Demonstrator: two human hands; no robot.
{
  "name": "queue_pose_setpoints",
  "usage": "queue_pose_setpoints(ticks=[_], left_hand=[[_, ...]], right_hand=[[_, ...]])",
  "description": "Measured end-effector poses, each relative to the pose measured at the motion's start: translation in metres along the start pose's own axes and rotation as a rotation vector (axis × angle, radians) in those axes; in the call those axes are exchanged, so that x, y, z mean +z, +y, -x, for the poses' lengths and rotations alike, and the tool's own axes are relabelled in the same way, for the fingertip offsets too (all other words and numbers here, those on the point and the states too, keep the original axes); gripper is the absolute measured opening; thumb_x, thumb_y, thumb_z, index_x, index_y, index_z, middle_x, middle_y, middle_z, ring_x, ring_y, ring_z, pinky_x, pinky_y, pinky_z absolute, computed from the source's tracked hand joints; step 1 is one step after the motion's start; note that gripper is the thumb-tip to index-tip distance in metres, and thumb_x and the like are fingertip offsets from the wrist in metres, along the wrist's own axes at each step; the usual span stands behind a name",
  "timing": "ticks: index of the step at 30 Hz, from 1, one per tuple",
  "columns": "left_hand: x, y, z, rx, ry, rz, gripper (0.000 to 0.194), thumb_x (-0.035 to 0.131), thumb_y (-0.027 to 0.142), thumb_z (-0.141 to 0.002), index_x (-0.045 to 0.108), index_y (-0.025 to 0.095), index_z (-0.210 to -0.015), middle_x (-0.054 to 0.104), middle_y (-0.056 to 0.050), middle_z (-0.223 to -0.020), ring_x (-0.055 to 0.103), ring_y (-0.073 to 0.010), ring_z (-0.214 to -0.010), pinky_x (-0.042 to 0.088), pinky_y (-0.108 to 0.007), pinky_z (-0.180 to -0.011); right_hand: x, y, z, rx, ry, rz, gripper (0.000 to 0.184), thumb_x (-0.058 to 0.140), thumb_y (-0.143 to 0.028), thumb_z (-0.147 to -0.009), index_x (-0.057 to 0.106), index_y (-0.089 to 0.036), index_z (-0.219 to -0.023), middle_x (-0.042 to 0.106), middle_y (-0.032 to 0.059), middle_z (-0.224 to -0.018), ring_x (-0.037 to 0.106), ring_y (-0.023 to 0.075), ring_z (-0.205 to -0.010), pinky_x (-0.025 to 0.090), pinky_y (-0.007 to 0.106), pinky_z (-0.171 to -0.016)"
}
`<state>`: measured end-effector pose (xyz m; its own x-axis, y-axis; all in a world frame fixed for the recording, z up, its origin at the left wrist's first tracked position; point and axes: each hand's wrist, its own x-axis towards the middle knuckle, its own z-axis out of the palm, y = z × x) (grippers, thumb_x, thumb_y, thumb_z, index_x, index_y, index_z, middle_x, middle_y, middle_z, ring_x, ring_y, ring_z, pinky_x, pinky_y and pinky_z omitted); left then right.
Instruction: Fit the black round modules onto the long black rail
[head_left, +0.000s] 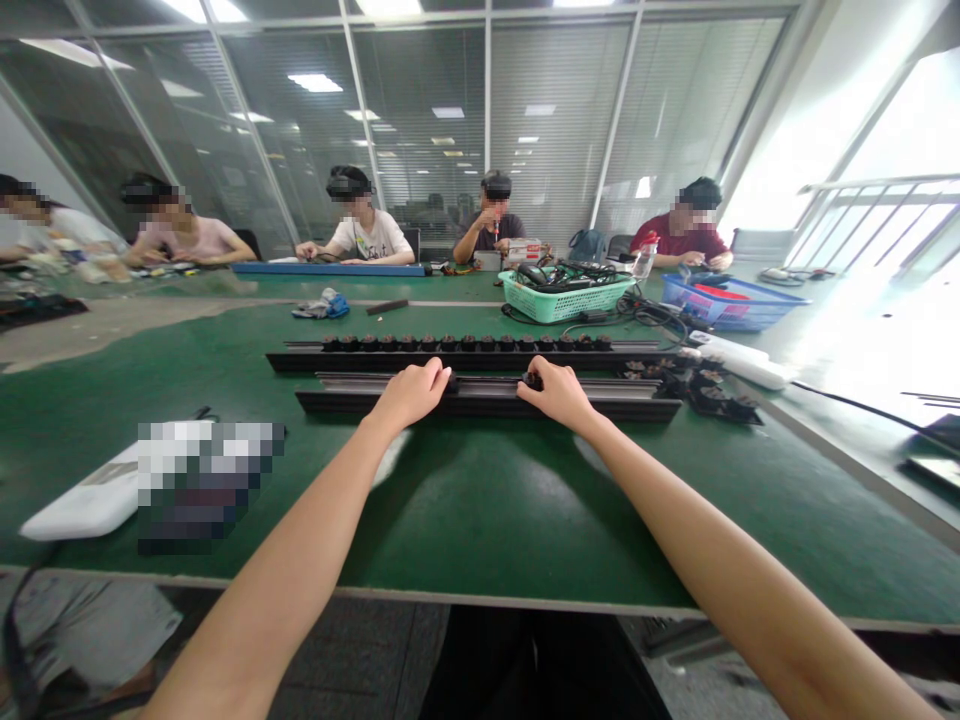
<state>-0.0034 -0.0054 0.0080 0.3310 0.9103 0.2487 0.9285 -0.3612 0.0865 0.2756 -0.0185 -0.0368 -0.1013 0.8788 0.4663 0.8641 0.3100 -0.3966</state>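
Observation:
A long black rail (615, 392) lies across the green table (465, 510) in front of me. My left hand (411, 391) rests on it with fingers curled, gripping a small black part near the rail's middle. My right hand (556, 390) is also closed, its fingers pinching a small black round part (532, 380) on the rail. Behind it lies a second black rail (300, 360) with a row of several black round parts (465, 343) fitted along it.
Loose black parts (705, 385) lie at the right end of the rails, beside a white power strip (739, 362). A green basket (562, 297) of cables and a blue basket (731, 303) stand behind. Several people sit along the far side. A white object (79, 505) lies at front left.

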Motion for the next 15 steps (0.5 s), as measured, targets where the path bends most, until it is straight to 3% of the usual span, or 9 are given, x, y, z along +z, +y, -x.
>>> queue_pose_setpoints(ticks=[6, 15], left_hand=[[0.001, -0.001, -0.001, 0.003, 0.006, 0.008, 0.04, 0.032, 0.045, -0.112, 0.064, 0.022, -0.112, 0.078, -0.011, -0.091, 0.077, -0.0314, -0.091, 0.052, -0.035, -0.079], [0.001, 0.0, -0.001, -0.005, 0.002, -0.008, 0.039, 0.032, 0.044, -0.112, 0.065, 0.022, -0.114, 0.078, -0.012, -0.092, 0.077, -0.0322, -0.094, 0.052, -0.035, -0.08]], right_hand=[[-0.011, 0.004, -0.003, 0.026, -0.071, -0.086, 0.026, 0.07, -0.049, -0.086, 0.057, -0.025, -0.088, 0.066, 0.0007, -0.079, 0.06, 0.0214, -0.076, 0.038, 0.031, -0.071], [-0.008, 0.006, -0.001, 0.036, -0.054, -0.09, 0.028, 0.068, -0.048, -0.087, 0.052, -0.026, -0.086, 0.063, -0.0015, -0.075, 0.058, 0.0204, -0.076, 0.037, 0.032, -0.076]])
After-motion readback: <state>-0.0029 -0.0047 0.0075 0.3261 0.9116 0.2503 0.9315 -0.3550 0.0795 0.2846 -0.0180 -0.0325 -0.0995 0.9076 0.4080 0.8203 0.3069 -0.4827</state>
